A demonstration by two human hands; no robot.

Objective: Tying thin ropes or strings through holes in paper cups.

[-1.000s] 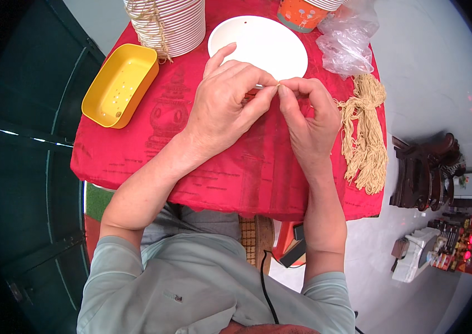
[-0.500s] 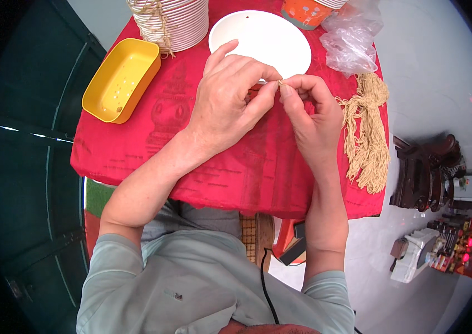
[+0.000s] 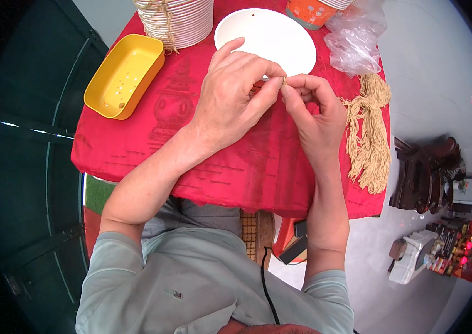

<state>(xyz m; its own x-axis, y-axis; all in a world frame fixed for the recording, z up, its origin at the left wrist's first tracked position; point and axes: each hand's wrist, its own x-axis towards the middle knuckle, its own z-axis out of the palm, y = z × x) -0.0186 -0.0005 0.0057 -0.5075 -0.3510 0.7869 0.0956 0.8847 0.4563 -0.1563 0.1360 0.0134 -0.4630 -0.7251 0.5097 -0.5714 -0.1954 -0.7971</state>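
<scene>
Thumb and forefinger pinch together on both our left hand (image 3: 236, 92) and our right hand (image 3: 320, 122), the tiny tan strand (image 3: 284, 81) between their tips, too small to make out fully. From it, we see the white plate (image 3: 275, 39) toward eleven o'clock, the yellow tray (image 3: 146, 75) at nine, the tan yarn bundle (image 3: 370, 139) at four.

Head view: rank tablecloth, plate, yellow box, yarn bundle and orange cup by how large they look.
Red tablecloth
White plate, partly behind the left hand
Yellow box and yarn bundle: too alike to rank
Orange cup, cut off by the top edge
</scene>
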